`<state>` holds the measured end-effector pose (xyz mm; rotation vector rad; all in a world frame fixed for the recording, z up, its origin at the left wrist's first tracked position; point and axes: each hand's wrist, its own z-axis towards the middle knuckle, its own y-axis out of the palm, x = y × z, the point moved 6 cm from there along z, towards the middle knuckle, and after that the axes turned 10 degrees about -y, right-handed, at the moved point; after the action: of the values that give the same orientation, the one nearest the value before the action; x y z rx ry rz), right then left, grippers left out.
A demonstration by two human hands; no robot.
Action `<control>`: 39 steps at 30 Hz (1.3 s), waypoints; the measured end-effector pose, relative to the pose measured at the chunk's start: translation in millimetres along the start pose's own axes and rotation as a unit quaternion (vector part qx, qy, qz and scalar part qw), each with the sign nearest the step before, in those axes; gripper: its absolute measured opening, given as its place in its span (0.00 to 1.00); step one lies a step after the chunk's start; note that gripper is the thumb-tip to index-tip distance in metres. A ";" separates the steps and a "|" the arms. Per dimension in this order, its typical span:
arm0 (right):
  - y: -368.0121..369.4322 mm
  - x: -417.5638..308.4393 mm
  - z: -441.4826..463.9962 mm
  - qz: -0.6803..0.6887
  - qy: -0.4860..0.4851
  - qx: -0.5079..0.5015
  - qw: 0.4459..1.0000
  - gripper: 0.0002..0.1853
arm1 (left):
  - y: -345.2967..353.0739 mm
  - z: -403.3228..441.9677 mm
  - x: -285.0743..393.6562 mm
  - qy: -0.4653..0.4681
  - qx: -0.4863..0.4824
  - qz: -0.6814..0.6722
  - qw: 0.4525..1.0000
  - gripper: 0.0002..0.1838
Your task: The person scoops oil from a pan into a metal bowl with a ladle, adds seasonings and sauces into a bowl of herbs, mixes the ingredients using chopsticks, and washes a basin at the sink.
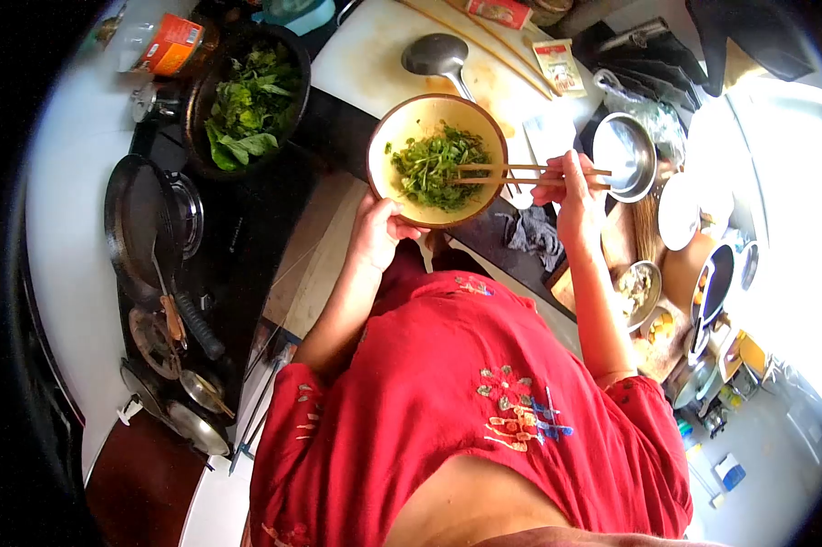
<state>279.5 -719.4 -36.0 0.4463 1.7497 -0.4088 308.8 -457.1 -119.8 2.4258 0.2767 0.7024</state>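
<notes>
My left hand (pixel 380 230) grips the lower left rim of a yellow bowl (pixel 395 137) with a brown edge. Chopped leafy greens (pixel 440 167) lie inside it. A pair of wooden chopsticks (pixel 520 173) is held in my right hand (pixel 570 190), to the right of the bowl. Their tips reach into the greens and stand slightly apart. Just beyond the bowl, a metal ladle (pixel 436 56) rests on a white cutting board (pixel 361 55), its handle partly hidden behind the bowl's rim.
A dark pot (pixel 299 91) of leafy greens stands at the upper left, above a frying pan (pixel 138 219) by the stove burner. On the right are a metal bowl (pixel 643 150), a grey cloth (pixel 531 235) and a small bowl of chopped food (pixel 639 290). Seasoning packets (pixel 559 67) lie on the board.
</notes>
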 end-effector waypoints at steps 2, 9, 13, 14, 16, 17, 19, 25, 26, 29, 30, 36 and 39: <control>8.1 -5.5 0.3 0.006 -0.015 0.013 1.000 0.20 | 3.3 0.7 5.9 0.011 -0.002 0.000 1.000 0.25; 67.1 -18.7 24.2 0.053 -0.061 -0.073 0.994 0.18 | 10.0 25.5 65.4 0.134 -0.005 0.011 0.991 0.25; 87.7 -30.8 52.2 0.057 -0.114 -0.058 0.990 0.19 | 4.1 68.7 108.0 0.205 -0.002 -0.003 0.979 0.23; 93.9 -36.0 59.1 0.047 -0.120 -0.064 0.990 0.19 | 0.6 81.6 117.5 0.214 -0.021 -0.007 0.977 0.22; 106.3 -37.3 73.5 0.038 -0.124 -0.071 0.989 0.19 | -7.2 104.0 132.4 0.221 -0.027 -0.008 0.975 0.22; 111.9 -40.1 81.2 0.024 -0.132 -0.067 0.989 0.20 | -12.6 114.8 138.2 0.212 -0.020 -0.013 0.977 0.21; 121.7 -31.3 104.6 0.034 -0.152 -0.053 0.986 0.18 | -21.5 132.8 147.5 0.193 -0.007 -0.020 0.981 0.21; 172.2 6.1 142.6 0.049 -0.124 -0.062 0.989 0.14 | -24.6 150.3 158.1 0.188 -0.028 -0.023 0.981 0.17; 173.6 8.4 147.4 0.045 -0.132 -0.063 0.988 0.14 | -29.2 155.6 160.3 0.173 -0.031 -0.020 0.984 0.18; 181.0 -15.3 142.4 0.060 -0.145 -0.058 0.986 0.15 | -44.7 166.8 159.8 0.126 -0.034 -0.028 0.991 0.20; 182.0 -15.2 140.4 0.040 -0.152 -0.068 0.985 0.15 | -45.4 166.1 159.4 0.112 -0.033 -0.038 0.992 0.22; 194.9 6.2 137.1 0.005 -0.119 -0.128 0.985 0.14 | -28.7 145.9 159.1 0.191 -0.038 -0.036 0.980 0.30; 179.3 0.9 151.8 0.014 -0.154 -0.092 0.984 0.13 | -28.9 144.2 157.9 0.194 -0.009 -0.031 0.981 0.32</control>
<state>497.0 -640.1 -75.7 0.2580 1.4622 -0.2758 518.7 -449.1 -169.5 2.2372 0.4958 1.1414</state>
